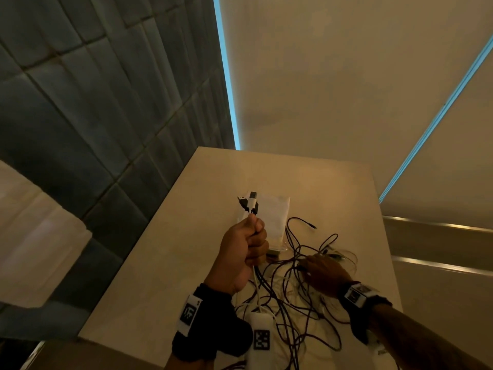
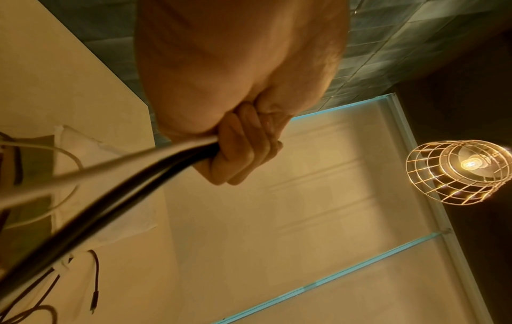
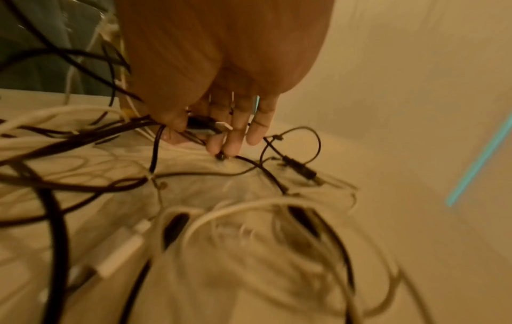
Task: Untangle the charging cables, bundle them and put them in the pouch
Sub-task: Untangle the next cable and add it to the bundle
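A tangle of dark and white charging cables (image 1: 293,292) sprawls over the near part of the beige table (image 1: 173,236). My left hand (image 1: 250,247) is raised above it in a fist, gripping a white and a black cable (image 2: 133,177); their USB plugs (image 1: 249,204) stick up above the fist. A flat white pouch (image 1: 276,217) lies behind that hand, also visible in the left wrist view (image 2: 83,149). My right hand (image 1: 320,268) reaches into the tangle (image 3: 194,186), its thumb and fingers (image 3: 235,136) pinching a black cable plug (image 3: 210,128) just above the table.
A dark tiled wall (image 1: 80,116) runs along the table's left edge, and a pale blind hangs behind it. One dark cable end (image 1: 310,225) lies free to the right of the pouch. A wire-cage lamp (image 2: 457,173) hangs overhead.
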A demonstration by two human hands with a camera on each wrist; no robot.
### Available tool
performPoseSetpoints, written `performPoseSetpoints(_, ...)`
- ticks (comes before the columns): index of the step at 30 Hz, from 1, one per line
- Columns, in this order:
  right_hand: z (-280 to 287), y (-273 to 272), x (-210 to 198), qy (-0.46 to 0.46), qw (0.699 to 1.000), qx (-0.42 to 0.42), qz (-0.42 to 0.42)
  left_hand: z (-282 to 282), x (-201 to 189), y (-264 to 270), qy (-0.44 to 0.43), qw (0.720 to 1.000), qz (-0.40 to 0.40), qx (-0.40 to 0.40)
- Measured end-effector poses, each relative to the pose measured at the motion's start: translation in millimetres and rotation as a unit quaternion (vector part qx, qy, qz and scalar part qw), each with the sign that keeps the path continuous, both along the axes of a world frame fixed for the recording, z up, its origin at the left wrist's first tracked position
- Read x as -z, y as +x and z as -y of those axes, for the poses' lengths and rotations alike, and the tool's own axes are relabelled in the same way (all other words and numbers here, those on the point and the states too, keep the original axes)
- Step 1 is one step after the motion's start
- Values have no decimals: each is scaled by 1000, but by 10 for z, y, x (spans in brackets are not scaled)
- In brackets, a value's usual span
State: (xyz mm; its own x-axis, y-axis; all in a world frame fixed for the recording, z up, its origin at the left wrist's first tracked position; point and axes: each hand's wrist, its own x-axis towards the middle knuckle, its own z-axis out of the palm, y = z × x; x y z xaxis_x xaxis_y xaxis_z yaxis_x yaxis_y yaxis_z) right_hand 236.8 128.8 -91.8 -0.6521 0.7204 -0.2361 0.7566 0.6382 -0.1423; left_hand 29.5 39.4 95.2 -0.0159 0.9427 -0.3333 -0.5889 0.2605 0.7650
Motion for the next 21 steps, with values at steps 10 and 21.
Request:
performPoseSetpoints(10, 33, 36, -930, -161, 828, 280, -459, 6, 14, 101, 7, 994, -110, -17)
performPoseSetpoints(21, 617, -394, -1522, -363, 702, 161, -591, -7, 59, 334, 29, 941, -331, -65)
